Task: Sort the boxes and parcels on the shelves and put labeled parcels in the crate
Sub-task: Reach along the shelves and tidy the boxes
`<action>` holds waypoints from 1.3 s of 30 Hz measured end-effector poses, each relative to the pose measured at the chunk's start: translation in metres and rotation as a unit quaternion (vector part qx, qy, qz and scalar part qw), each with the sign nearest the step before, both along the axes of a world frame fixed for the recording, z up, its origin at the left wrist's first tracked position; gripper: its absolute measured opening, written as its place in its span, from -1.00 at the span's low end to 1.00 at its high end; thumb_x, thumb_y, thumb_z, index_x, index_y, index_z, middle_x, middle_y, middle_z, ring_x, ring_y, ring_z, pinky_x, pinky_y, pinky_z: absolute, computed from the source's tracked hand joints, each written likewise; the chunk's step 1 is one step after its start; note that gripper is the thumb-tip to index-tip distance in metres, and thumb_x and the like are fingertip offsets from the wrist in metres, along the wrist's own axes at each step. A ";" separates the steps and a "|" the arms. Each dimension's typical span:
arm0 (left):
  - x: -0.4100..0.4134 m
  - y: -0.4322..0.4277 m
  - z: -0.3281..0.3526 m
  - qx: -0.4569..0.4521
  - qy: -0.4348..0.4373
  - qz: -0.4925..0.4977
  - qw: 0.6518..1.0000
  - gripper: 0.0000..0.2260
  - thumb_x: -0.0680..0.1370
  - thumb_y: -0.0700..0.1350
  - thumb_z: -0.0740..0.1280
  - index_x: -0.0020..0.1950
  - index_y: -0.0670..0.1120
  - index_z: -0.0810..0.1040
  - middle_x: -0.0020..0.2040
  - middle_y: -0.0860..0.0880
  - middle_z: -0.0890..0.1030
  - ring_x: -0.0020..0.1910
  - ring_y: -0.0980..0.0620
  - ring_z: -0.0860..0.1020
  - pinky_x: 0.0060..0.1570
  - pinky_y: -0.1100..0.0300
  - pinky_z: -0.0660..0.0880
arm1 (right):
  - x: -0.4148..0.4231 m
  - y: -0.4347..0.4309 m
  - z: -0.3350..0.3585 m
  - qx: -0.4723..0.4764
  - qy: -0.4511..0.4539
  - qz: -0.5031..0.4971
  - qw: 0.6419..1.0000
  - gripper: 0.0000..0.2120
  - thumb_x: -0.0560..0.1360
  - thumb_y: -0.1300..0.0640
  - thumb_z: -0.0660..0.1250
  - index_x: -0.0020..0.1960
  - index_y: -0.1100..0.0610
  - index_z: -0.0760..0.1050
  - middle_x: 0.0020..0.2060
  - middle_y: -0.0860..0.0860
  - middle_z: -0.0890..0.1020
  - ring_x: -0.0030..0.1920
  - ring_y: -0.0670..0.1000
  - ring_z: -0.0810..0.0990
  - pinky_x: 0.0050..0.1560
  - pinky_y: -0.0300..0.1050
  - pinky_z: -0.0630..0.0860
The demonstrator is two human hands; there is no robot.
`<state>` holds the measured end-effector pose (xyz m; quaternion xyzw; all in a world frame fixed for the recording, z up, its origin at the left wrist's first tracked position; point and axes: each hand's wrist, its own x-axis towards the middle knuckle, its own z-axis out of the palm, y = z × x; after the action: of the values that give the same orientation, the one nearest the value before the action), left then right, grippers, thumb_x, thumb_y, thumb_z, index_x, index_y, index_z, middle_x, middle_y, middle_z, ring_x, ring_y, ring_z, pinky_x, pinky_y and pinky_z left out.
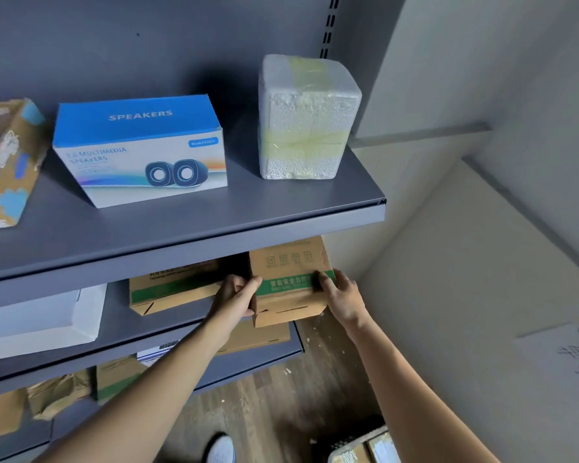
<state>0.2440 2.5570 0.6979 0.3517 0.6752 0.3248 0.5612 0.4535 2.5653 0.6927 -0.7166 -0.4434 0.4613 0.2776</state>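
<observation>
Brown box (290,262) with a green band is at the right end of the middle shelf (121,324); left hand (238,297) and right hand (341,294) grip its two sides, probably to carry it level.

I count two hands: one left hand (238,295) and one right hand (340,295). Three shelves (181,242) (81,357) (74,421) show. The top one has three things: one speaker box (141,152), one foam block (308,118), one cloud box (7,162). Lower down are two green-striped ones, a brown box (291,302) and a second box (171,292), plus one white box (37,322).
</observation>
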 end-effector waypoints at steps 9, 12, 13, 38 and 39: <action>-0.006 -0.030 0.010 -0.018 0.016 -0.108 0.994 -0.73 0.46 0.19 0.35 0.04 0.09 0.43 0.13 -0.01 0.56 0.12 -0.06 0.54 0.16 -0.05 0.51 | -0.011 -0.046 0.009 -0.029 0.018 -0.113 0.993 -0.73 0.60 -0.11 0.26 0.14 0.07 0.38 0.03 0.04 0.57 -0.05 -0.01 0.56 -0.07 -0.10 0.56; 0.000 -0.048 0.022 -0.016 0.007 -0.114 0.993 -0.81 0.57 0.03 0.33 0.07 -0.01 0.40 0.07 0.03 0.54 0.07 0.01 0.50 -0.03 0.09 0.43 | -0.003 -0.061 0.012 -0.020 0.047 -0.101 0.994 -0.70 0.62 -0.17 0.20 0.21 0.00 0.48 0.07 0.01 0.62 0.00 -0.04 0.59 -0.04 -0.13 0.55; 0.001 -0.055 0.025 -0.019 0.001 -0.113 0.993 -0.81 0.57 0.01 0.34 0.07 -0.02 0.39 0.06 0.03 0.53 0.06 0.04 0.50 -0.08 0.11 0.39 | -0.001 -0.066 0.015 -0.025 0.057 -0.096 0.993 -0.66 0.61 -0.20 0.20 0.23 0.00 0.51 0.08 0.01 0.64 0.04 -0.01 0.62 0.06 -0.04 0.57; 0.049 -0.192 0.107 0.078 0.021 -0.019 0.997 -0.46 0.52 -0.23 0.32 0.41 0.14 0.26 0.16 0.05 0.58 0.19 0.02 0.52 0.16 0.07 0.43 | 0.058 -0.139 0.084 0.072 0.188 0.096 0.975 -0.52 0.63 -0.21 0.14 0.26 0.19 0.39 -0.04 -0.09 0.51 -0.04 -0.05 0.60 -0.17 -0.28 0.51; 0.046 -0.195 0.111 0.088 0.002 -0.021 0.996 -0.50 0.51 -0.20 0.34 0.38 0.13 0.30 0.17 0.06 0.59 0.21 0.03 0.52 0.15 0.10 0.42 | 0.056 -0.139 0.088 0.066 0.201 0.106 0.972 -0.43 0.56 -0.31 0.14 0.33 0.12 0.35 0.03 -0.09 0.49 -0.08 -0.09 0.58 -0.22 -0.28 0.49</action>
<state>0.2902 2.3623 0.8092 0.4149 0.6376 0.3700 0.5333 0.5098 2.4261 0.7811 -0.5382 -0.4812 0.5923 0.3578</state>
